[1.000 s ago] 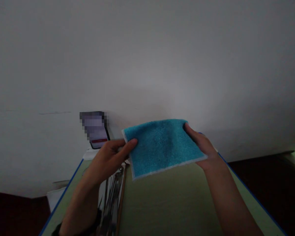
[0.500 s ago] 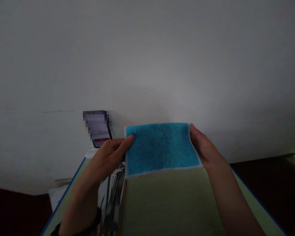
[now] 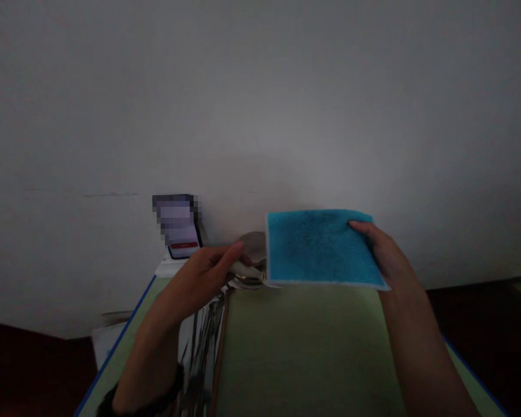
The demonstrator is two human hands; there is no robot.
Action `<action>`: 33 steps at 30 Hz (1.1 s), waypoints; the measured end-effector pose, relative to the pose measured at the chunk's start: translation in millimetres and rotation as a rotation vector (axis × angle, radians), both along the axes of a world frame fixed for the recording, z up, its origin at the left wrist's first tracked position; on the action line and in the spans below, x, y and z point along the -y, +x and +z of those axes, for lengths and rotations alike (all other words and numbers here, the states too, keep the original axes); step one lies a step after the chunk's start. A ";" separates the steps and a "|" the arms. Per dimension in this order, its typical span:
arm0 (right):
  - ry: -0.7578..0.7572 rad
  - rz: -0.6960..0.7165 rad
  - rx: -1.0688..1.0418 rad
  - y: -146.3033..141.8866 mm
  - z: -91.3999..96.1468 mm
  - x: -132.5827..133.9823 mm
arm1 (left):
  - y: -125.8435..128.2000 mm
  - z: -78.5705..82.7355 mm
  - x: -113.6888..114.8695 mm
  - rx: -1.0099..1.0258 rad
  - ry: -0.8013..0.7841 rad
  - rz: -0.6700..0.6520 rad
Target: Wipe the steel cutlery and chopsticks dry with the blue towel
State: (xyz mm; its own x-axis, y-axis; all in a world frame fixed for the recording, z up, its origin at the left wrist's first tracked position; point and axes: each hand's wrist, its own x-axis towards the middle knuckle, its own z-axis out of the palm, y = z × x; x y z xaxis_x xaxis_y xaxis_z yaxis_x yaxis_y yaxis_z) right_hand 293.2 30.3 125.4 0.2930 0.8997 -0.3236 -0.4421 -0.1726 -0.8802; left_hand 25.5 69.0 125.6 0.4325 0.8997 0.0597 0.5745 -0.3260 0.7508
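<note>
The right hand sits right of centre in the frame and pinches the right edge of a blue cloth. Its fingers lie over the top corner, and the thumb is hidden behind the fabric. The cloth has a pale border and is held up flat, off the table, with its lower edge just above the far end of the green surface.

The left hand is left of centre, well apart from the cloth. Its fingers are pressed together and stretched toward a round metal bowl, which stands just left of the cloth. The fingertips are at a small white scrap in front of the bowl — whether they grip it or only rest on it cannot be told.

Below that hand, a bundle of thin metal tools lies lengthwise along the left side of the table, near a blue strip on the table's edge. A phone stands propped at the far left corner — its screen is blurred. A plain white wall fills the upper half of the frame.
</note>
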 end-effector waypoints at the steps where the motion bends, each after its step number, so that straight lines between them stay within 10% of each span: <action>1: 0.015 -0.060 -0.011 3.5 1.9 0.0 | -1.1 0.6 -0.4 -0.021 0.030 -0.008; 8: 0.407 -0.345 0.283 -7.0 6.8 9.9 | 3.5 2.1 6.7 0.046 0.024 -0.108; 10: 0.486 -0.263 0.570 -26.4 6.5 18.1 | 13.4 0.4 10.9 0.104 0.028 -0.105; 15: 0.661 0.465 0.990 -67.6 3.5 32.1 | 33.7 -4.3 17.9 0.285 0.039 -0.074; 27: 0.686 0.408 1.542 -60.7 -2.9 15.2 | 34.9 -2.4 26.0 0.325 0.046 -0.148; 33: 0.587 0.558 1.472 -49.6 2.5 19.0 | 25.8 3.0 24.3 0.266 -0.025 -0.231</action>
